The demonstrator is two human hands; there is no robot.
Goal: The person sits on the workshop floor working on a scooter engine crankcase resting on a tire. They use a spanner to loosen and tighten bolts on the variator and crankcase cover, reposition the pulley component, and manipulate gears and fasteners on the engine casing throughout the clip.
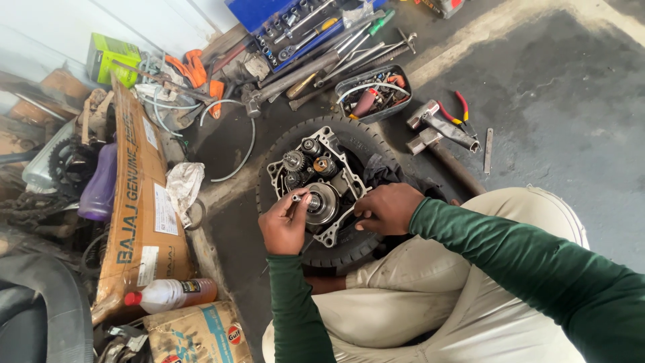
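A metal engine case [321, 176] with several gears lies flat on a black tyre [353, 138] on the floor. My left hand [285, 222] pinches a small metal part [296, 197] just beside the round clutch drum [323, 204] in the case. On the case's right edge rests my right hand [388, 208], its fingers curled on the rim. Both arms wear dark green sleeves, and my knees in beige trousers are just below.
A tall cardboard box [138, 202], a purple bottle [99, 185], a chain and a plastic oil bottle [171, 294] crowd the left. Behind the tyre lie a blue socket set [295, 27], a small parts tray [373, 93], a hammer [440, 144] and red pliers [457, 111].
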